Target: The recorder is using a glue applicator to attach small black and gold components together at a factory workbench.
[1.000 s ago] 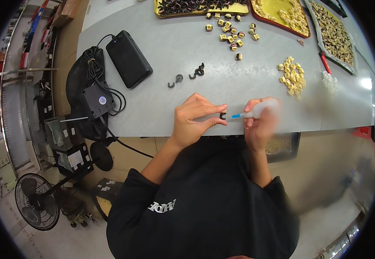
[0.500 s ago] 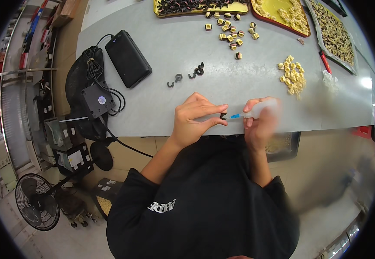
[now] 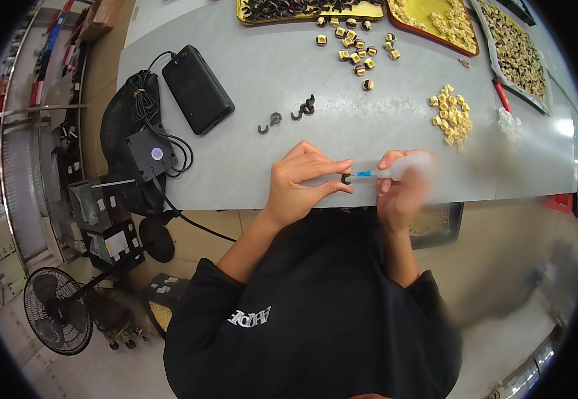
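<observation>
Between thumb and forefinger, my left hand [image 3: 304,178] pinches a small black C-shaped piece [image 3: 346,179] over the table's near edge. My right hand [image 3: 400,193] is wrapped round a whitish squeeze bottle [image 3: 410,164], partly blurred. From the bottle a blue needle tip [image 3: 363,174] points left, its end at the black piece's open side; whether it touches I cannot tell. Farther off on the table lie a few loose black curved pieces [image 3: 303,108]. To the right is a heap of small cream-yellow pieces [image 3: 451,114].
Several joined black-and-yellow pieces [image 3: 359,54] lie toward the back. Behind them stand a yellow tray of black pieces [image 3: 310,20], a red-rimmed tray [image 3: 472,50] and a tray of mixed pieces [image 3: 518,56]. At left are a black power bank [image 3: 197,90] and cables [image 3: 144,106]; a red pen [image 3: 501,95] lies right.
The bottle's needle tip has tilted slightly and risen a little against the black piece. Both hands otherwise stay nearly in place.
</observation>
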The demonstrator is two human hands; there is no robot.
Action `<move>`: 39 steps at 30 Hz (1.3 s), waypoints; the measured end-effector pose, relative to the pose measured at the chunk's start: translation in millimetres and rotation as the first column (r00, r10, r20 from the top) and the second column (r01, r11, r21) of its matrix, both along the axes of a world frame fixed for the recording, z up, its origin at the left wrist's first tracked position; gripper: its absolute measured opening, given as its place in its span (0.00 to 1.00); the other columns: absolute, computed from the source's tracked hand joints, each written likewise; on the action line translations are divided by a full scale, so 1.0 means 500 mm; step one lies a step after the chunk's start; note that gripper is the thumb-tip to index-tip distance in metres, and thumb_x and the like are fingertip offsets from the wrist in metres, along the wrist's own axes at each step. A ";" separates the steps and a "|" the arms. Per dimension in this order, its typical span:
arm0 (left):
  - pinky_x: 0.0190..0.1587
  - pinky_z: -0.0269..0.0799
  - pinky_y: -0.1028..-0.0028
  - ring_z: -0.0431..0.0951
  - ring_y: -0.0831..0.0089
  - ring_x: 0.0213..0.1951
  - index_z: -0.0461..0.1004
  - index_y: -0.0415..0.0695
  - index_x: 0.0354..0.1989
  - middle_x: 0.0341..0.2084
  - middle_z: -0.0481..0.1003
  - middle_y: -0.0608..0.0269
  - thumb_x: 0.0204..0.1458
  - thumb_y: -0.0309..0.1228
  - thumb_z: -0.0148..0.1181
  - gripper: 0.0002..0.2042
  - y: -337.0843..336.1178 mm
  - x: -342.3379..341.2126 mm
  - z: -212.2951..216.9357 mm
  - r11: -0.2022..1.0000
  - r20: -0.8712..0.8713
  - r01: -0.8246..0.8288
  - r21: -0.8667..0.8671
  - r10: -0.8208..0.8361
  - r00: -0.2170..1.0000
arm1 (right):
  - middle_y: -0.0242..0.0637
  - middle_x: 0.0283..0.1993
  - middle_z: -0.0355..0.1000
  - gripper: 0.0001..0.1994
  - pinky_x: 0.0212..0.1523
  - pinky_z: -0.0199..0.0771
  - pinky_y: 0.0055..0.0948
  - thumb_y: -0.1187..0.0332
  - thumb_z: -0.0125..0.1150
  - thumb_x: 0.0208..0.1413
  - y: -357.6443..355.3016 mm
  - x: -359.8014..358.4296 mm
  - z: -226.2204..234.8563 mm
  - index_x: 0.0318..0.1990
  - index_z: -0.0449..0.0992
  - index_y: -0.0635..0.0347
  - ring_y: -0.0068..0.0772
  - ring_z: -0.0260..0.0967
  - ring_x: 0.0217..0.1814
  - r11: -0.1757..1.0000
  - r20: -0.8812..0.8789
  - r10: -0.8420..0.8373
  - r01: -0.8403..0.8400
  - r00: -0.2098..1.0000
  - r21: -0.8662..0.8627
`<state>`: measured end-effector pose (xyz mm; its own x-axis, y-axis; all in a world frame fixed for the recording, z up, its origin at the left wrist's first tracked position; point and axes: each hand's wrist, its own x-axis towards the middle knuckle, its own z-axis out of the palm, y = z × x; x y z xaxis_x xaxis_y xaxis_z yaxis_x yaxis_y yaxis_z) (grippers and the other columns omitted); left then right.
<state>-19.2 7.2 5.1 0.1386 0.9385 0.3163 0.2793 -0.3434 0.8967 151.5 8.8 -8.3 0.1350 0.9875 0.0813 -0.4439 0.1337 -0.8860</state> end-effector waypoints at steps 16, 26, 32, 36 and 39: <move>0.35 0.66 0.77 0.68 0.73 0.30 0.78 0.37 0.37 0.27 0.78 0.61 0.28 0.16 0.69 0.21 0.000 0.004 0.003 0.998 0.004 -0.051 -0.025 0.051 0.999 | 0.48 0.45 0.68 0.11 0.40 0.65 0.23 0.65 0.53 0.58 0.019 0.035 0.023 0.42 0.61 0.58 0.26 0.64 0.39 1.000 -0.177 0.002 -0.003 0.984 -0.003; 0.37 0.65 0.77 0.67 0.74 0.30 0.76 0.37 0.40 0.27 0.77 0.62 0.29 0.14 0.67 0.22 -0.011 0.002 0.002 0.997 0.086 -0.051 -0.065 0.057 0.995 | 0.44 0.46 0.71 0.20 0.48 0.68 0.28 0.82 0.63 0.44 0.037 0.104 0.039 0.44 0.63 0.62 0.30 0.68 0.48 0.972 0.689 -0.212 0.075 0.693 0.223; 0.37 0.65 0.77 0.66 0.75 0.30 0.76 0.37 0.40 0.27 0.76 0.62 0.29 0.13 0.67 0.23 -0.009 0.006 0.000 0.997 0.090 -0.057 -0.060 0.063 0.994 | 0.40 0.45 0.72 0.18 0.49 0.68 0.28 0.80 0.64 0.44 0.036 0.095 0.029 0.43 0.67 0.64 0.30 0.68 0.50 0.990 0.685 -0.137 0.067 0.716 0.127; 0.37 0.65 0.77 0.66 0.75 0.31 0.76 0.37 0.40 0.26 0.76 0.62 0.29 0.13 0.67 0.23 -0.010 0.006 -0.004 0.996 0.107 -0.054 -0.071 0.062 0.992 | 0.41 0.46 0.72 0.17 0.48 0.68 0.28 0.79 0.64 0.43 0.032 0.120 0.048 0.42 0.69 0.64 0.32 0.68 0.49 0.981 0.754 -0.184 0.068 0.630 0.182; 0.37 0.65 0.77 0.66 0.75 0.31 0.76 0.37 0.40 0.26 0.76 0.63 0.29 0.13 0.67 0.23 -0.010 0.004 0.001 0.995 0.110 -0.061 -0.075 0.069 0.992 | 0.41 0.41 0.71 0.15 0.43 0.69 0.28 0.76 0.65 0.43 0.034 0.176 0.044 0.41 0.70 0.64 0.32 0.68 0.42 0.919 0.779 -0.393 0.237 0.489 0.315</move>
